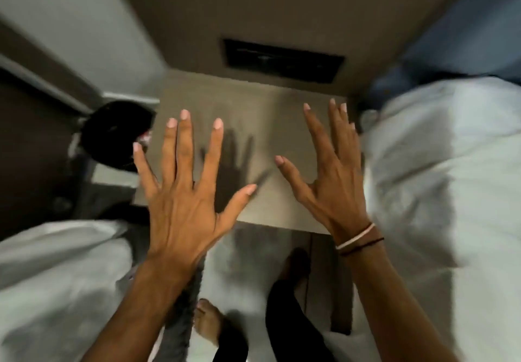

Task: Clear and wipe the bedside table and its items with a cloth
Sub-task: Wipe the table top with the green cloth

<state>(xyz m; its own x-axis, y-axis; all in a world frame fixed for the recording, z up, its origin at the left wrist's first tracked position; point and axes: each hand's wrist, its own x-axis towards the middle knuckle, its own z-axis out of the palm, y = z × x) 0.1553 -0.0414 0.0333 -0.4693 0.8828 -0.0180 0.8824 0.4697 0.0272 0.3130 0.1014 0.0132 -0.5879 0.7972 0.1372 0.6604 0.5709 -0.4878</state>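
Note:
The bedside table (253, 102) has a bare grey-brown top and stands between two beds, seen from above. My left hand (183, 201) hovers over its left front part, palm down, fingers spread wide, holding nothing. My right hand (335, 181) hovers over the right part, also spread and empty, with thin bands on the wrist. Both hands cast shadows on the tabletop. No cloth shows in this blurred view.
A black switch panel (282, 60) sits in the brown wall behind the table. A black round object (115, 133) stands left of the table. White bedding lies at the right (439, 178) and at the lower left (56, 277). My feet stand on the pale floor (248, 263).

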